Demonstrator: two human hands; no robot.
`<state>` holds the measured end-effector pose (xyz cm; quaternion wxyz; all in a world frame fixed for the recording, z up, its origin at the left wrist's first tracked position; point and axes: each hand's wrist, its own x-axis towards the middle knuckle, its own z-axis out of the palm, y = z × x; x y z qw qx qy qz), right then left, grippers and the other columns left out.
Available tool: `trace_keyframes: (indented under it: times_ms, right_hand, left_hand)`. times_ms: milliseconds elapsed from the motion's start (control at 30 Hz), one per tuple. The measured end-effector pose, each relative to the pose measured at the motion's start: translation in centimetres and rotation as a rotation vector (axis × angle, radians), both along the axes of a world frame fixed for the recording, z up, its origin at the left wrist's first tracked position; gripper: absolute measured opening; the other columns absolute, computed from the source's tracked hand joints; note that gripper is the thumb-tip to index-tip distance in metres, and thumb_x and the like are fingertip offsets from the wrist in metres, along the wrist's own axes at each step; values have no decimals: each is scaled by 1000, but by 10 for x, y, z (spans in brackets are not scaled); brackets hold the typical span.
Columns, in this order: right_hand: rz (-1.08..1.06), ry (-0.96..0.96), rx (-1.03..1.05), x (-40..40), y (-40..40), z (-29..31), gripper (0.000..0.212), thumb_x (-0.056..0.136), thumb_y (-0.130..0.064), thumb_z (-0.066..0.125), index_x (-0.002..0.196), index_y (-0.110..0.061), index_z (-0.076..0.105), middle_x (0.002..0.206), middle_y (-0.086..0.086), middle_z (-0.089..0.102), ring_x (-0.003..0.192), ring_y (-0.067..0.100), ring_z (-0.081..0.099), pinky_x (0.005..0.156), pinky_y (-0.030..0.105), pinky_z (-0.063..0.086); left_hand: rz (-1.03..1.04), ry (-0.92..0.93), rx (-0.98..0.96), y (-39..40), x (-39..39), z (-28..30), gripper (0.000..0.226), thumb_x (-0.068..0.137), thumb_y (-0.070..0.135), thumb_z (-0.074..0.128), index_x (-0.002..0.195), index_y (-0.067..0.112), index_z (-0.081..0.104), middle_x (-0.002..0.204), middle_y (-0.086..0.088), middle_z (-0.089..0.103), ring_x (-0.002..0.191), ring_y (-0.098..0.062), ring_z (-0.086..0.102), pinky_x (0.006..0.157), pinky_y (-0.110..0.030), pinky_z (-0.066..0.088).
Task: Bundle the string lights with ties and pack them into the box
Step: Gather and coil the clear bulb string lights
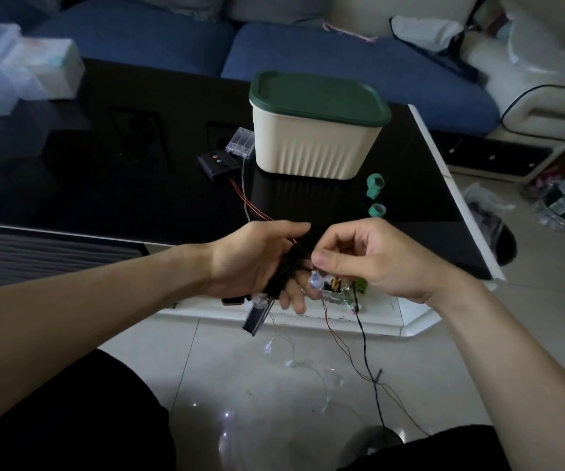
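Winding string lights, near side of the box [311, 147] (lid on)
Left hand [257, 263] grips the dark coil [286, 266] as a spool; right hand [369, 258] pinches a bulb [315, 279], feeding wire

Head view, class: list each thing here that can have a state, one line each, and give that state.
Box: upright on the table, green lid shut on it.
Black string lights: wound round the left hand, tail hanging to the floor.
Right hand: pinching the wire.
Clear battery case: lying on the table.
Green tie rolls: on the table, untouched.
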<state>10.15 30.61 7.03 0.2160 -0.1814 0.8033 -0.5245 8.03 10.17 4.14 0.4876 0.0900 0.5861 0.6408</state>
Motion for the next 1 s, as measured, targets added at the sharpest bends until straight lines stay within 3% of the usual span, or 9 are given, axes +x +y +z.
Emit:
trace_keyframes:
  times_ms: [100, 200, 333, 400, 467, 533, 700, 800, 1000]
  right_hand:
    - [68, 21, -2, 4, -7, -1, 19, 89, -28, 68, 90, -9, 73, 79, 11, 71, 68, 16, 64, 68, 27, 51]
    - [73, 29, 23, 5, -13, -4, 13, 94, -23, 67, 88, -13, 73, 69, -2, 69, 60, 4, 61, 62, 20, 47]
    - [-121, 148, 90, 2, -12, -8, 20, 97, -28, 63, 84, -16, 72, 58, -11, 65, 54, 1, 58, 55, 15, 44]
    - [-183, 181, 134, -2, -9, -10, 23, 95, -34, 64, 86, -16, 75, 73, 2, 73, 65, 11, 67, 62, 26, 53]
    - [-207, 164, 155, -5, -4, -13, 24, 95, -35, 64, 85, -16, 76, 76, 7, 73, 66, 10, 65, 63, 25, 51]
    - [-209, 101, 146, -8, -1, -16, 19, 96, -32, 64, 88, -18, 75, 73, 1, 71, 68, 4, 64, 68, 23, 49]
    - [-158, -133, -63, -11, 6, -20, 10, 95, -14, 64, 99, -16, 73, 91, 12, 69, 83, 23, 61, 75, 36, 50]
    - [-132, -192, -166, -10, 5, -21, 21, 93, 1, 62, 109, -11, 68, 100, 16, 66, 85, 25, 61, 72, 32, 52]
    - [-121, -201, -228, -6, -11, -26, 23, 101, -7, 54, 120, -10, 67, 87, 8, 68, 69, 16, 59, 58, 26, 44]
  left_hand:
    - [-25, -111, 90, 4, 0, -4, 84, 92, 56, 35, 127, -19, 47, 118, -41, 57, 107, -48, 58, 97, -49, 42]
    - [-40, -173, 132, 7, 2, -2, 90, 94, 59, 27, 128, -22, 45, 128, -45, 49, 116, -50, 55, 106, -48, 42]
    - [-52, -154, 140, 6, 2, -2, 91, 94, 66, 19, 126, -14, 49, 116, -38, 58, 86, -39, 68, 70, -35, 54]
    - [-78, -90, 111, 4, 1, -4, 89, 93, 69, 22, 123, -10, 51, 105, -29, 64, 57, -27, 64, 42, -27, 34]
    - [-86, -39, 95, 3, 2, -4, 79, 93, 63, 32, 120, -9, 53, 89, -21, 67, 39, -17, 51, 35, -25, 21]
    - [-98, 0, 81, 2, 1, -2, 60, 96, 51, 39, 110, -4, 58, 72, -17, 62, 32, -12, 41, 36, -26, 15]
    - [-15, 54, 19, 0, 3, 3, 39, 93, 39, 51, 83, 2, 57, 48, -6, 43, 31, -12, 35, 39, -31, 9]
    - [128, 17, 49, 1, 3, 10, 35, 98, 32, 43, 72, 9, 49, 45, -5, 44, 27, -15, 37, 33, -18, 26]
    - [258, -74, 155, 0, 1, 12, 54, 102, 31, 34, 52, 13, 44, 56, -11, 60, 40, -22, 56, 43, -25, 46]
